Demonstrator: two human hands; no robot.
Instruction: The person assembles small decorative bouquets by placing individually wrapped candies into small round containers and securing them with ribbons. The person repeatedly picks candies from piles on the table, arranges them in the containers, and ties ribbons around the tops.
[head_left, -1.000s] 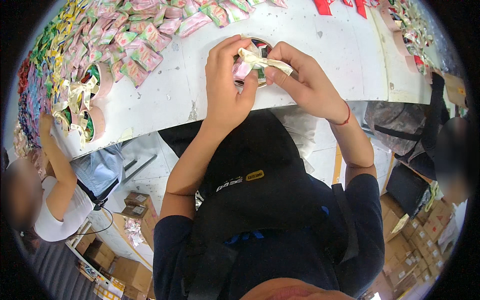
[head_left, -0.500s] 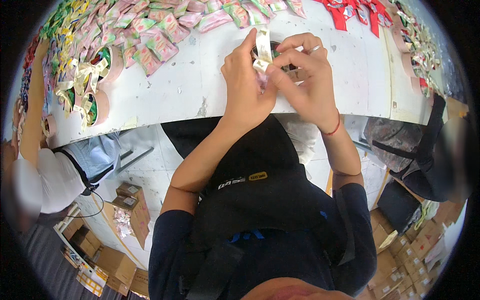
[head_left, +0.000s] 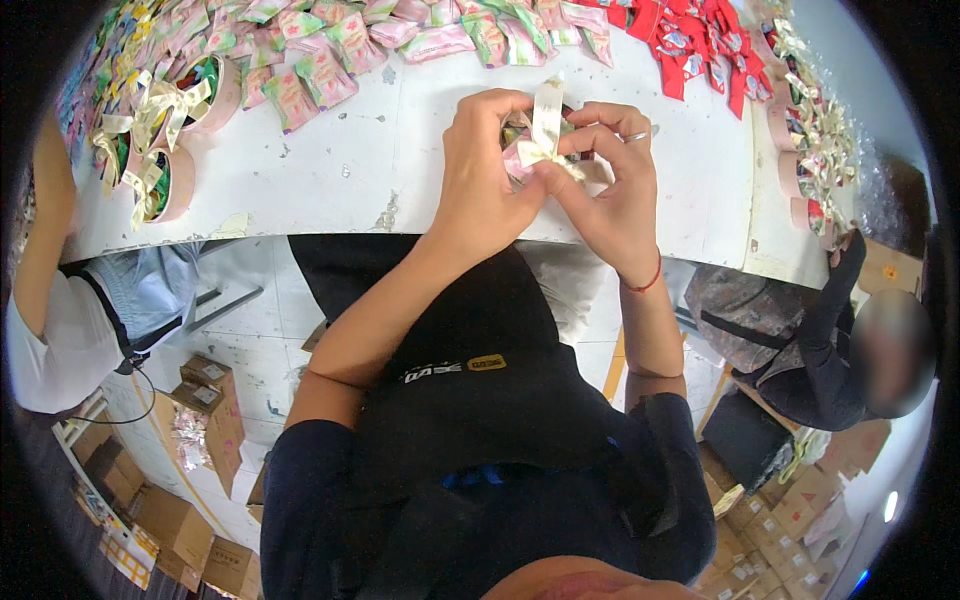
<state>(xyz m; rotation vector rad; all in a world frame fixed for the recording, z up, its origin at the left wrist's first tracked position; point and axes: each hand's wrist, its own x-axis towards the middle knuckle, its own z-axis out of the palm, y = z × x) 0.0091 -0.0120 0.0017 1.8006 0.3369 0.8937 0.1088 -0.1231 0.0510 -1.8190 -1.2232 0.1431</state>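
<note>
Left hand (head_left: 487, 170), fingers half-curled, cups a round box (head_left: 569, 116) as right hand (head_left: 612, 190) pinches its cream ribbon (head_left: 546, 122) between fingertips; below the box, white-and-yellow lettering (head_left: 445, 371) marks a black apron (head_left: 470, 315).

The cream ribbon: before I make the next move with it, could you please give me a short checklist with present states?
1. Right grip on the cream ribbon: ok.
2. Left grip at the left side of the round box: ok.
3. Pink packet in the box: ok.
4. Knot tight: cannot tell, partly covered.
5. Ribboned boxes at left apart from both hands: ok.
</note>
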